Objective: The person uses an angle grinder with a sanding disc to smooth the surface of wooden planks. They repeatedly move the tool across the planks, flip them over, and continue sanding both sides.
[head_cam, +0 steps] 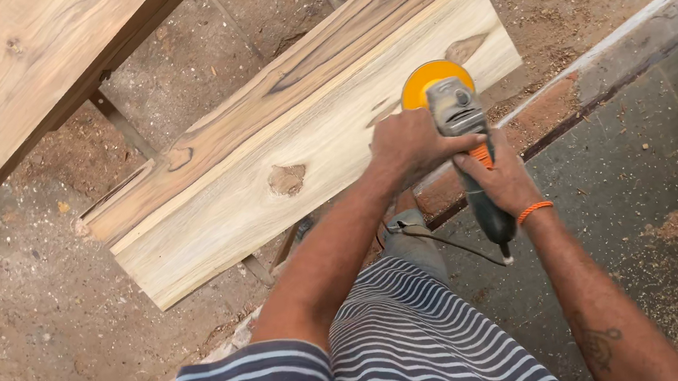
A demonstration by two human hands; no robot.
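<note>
Gripping a grinder (464,143) with both hands: left hand (412,148) closed over the head, right hand (502,180) wrapped around the handle. Pressing its yellow disc (427,79) against the near edge of a pale plank (297,135) lying across a metal stand. Probably worth keeping the disc flat, pressure light, strokes along the grain, and the cord (442,242) trailing clear behind. Standing on a dusty dirt floor (19,346), a second plank (0,69) resting upper left, sawdust covering a grey slab (619,197) at right.
</note>
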